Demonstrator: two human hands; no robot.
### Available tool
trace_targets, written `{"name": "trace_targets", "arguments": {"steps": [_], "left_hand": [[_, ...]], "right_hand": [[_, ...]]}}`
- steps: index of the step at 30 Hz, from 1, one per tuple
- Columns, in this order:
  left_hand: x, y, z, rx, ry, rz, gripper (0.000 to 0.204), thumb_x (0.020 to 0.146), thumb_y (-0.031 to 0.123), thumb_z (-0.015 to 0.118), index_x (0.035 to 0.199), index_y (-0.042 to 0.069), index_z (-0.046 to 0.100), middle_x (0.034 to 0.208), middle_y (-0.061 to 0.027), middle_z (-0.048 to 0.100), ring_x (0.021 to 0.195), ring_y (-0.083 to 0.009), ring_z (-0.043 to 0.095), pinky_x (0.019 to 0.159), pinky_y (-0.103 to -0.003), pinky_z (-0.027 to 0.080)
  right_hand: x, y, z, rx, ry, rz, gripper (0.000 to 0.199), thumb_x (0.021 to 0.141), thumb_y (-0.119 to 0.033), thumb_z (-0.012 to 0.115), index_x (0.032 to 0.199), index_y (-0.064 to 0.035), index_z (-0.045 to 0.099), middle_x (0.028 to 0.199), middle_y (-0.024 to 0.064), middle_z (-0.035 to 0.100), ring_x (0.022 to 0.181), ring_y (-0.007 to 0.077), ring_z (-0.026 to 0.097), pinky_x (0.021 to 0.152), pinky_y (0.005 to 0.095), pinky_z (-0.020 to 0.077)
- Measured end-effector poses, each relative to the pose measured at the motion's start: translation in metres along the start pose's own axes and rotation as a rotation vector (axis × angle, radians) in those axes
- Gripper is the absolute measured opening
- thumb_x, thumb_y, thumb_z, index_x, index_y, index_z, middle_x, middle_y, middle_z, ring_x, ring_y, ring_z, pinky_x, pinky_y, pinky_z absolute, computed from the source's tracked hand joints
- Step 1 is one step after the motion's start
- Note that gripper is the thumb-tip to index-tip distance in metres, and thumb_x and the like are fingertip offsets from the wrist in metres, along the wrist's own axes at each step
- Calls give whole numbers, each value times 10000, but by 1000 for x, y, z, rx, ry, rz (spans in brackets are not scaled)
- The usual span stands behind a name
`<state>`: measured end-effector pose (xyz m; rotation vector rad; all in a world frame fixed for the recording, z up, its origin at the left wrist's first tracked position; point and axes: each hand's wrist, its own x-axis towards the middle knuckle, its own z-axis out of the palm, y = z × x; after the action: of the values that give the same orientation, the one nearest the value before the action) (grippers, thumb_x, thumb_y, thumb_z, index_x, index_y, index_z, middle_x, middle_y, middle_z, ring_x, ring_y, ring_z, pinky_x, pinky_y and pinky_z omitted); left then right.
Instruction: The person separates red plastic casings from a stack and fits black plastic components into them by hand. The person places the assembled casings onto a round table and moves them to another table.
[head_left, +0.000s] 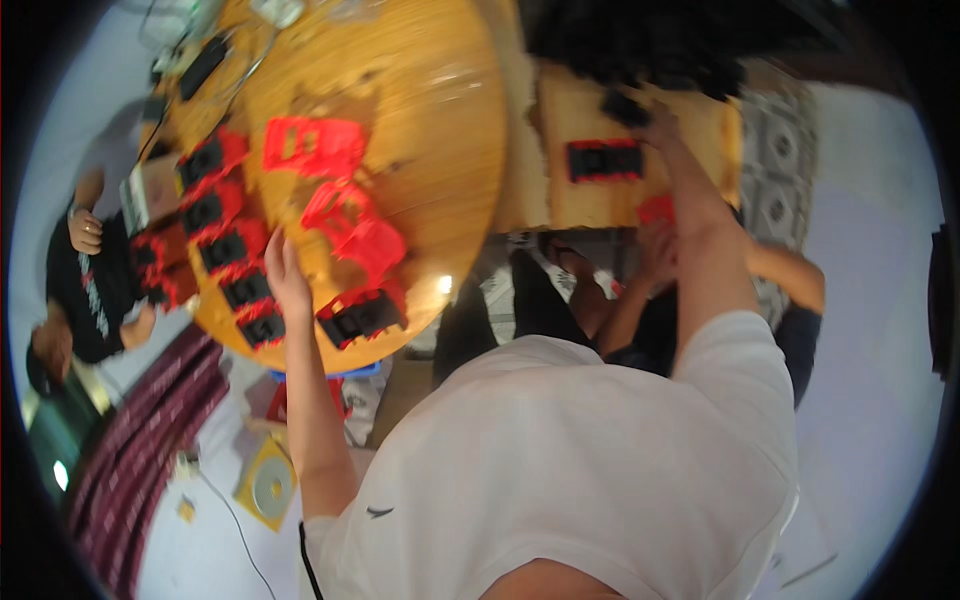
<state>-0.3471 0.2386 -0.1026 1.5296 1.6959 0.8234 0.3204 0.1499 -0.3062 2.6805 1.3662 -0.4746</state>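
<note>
My left hand [288, 278] is over the round wooden table with its fingers stretched out, holding nothing that I can see. Beside it stands a row of red toy-car-like shells with black inserts [222, 252]. To its right lie a red and black assembled piece [362, 316] and empty red plastic shells [315, 146]. My right arm reaches far over the smaller wooden table, where my right hand [657, 128] is closed on a black plastic part [625, 107]. Blur hides the part's exact kind. Close by lies another red and black piece [604, 160].
A big heap of black parts [640, 45] fills the far end of the smaller table [560, 205]. At my right sits a co-worker whose hands [655, 250] hold a red part [656, 210]. Another person [90, 270] stands at the left. Cables and a black power adapter [203, 68] lie far left.
</note>
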Motion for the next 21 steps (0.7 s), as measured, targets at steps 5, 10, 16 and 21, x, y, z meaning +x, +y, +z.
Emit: {"name": "trace_targets", "arguments": {"steps": [5, 10, 16, 21], "left_hand": [[33, 37, 25, 279, -287, -38, 493, 854, 326, 577, 1205, -10, 492, 1191, -144, 530, 1125, -204, 478, 956, -292, 346], [46, 45, 36, 164, -503, -200, 417, 881, 282, 536, 1181, -8, 514, 1062, -113, 602, 985, -167, 557, 857, -268, 412], [16, 25, 2, -143, -217, -299, 281, 915, 203, 468, 1084, 9, 580, 918, -67, 638, 865, -140, 589, 766, -272, 453], [-19, 7, -16, -668, -321, -677, 325, 939, 225, 426, 1235, 93, 425, 1099, -74, 574, 988, -191, 566, 808, -376, 466]], "right_hand": [[-10, -44, -27, -103, -141, -135, 576, 609, -307, 735, 1102, -102, 520, 1080, 137, 558, 1082, 295, 497, 870, 438, 437], [-20, -31, -45, -317, -155, -288, 537, 682, -368, 709, 1082, -64, 520, 1122, 110, 548, 1106, 262, 483, 888, 437, 412], [-45, -42, -115, -414, -141, -409, 460, 648, -285, 703, 1002, -46, 530, 1090, 142, 553, 1051, 294, 518, 861, 428, 423], [-103, -107, -198, -82, -121, -467, 430, 635, -225, 678, 994, -24, 550, 1028, 166, 562, 951, 313, 562, 789, 395, 456]]}}
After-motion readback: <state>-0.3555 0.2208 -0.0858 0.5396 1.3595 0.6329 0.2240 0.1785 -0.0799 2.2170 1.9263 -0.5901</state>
